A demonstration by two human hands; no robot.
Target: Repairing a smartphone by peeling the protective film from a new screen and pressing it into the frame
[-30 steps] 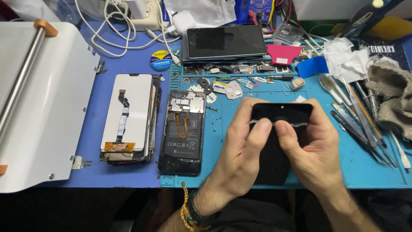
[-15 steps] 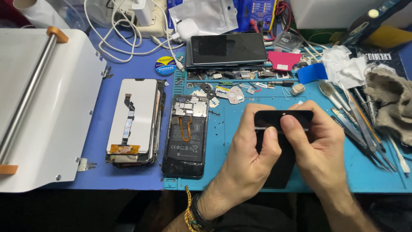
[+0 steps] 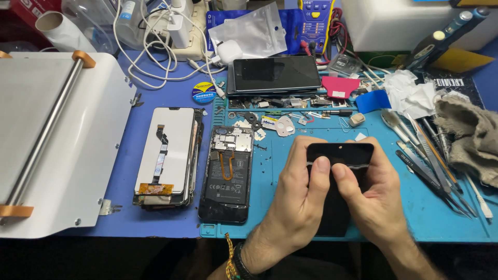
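Fingers of the left hand (image 3: 298, 194) and right hand (image 3: 373, 199) clamp a black phone panel (image 3: 340, 155), thumbs pressed together on its face, above the blue mat (image 3: 415, 207). Left lie a detached screen (image 3: 166, 155) and an opened phone (image 3: 226, 173). Step appears to be inspection.

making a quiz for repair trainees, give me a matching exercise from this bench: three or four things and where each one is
Things
1 black screen panel
2 opened phone body
3 grey cloth
4 metal roller bar

Places
A far right edge of the mat
B on the white plate at left
C held in both hands
D left part of the mat, beside the white display

Pairs: 1-C, 2-D, 3-A, 4-B
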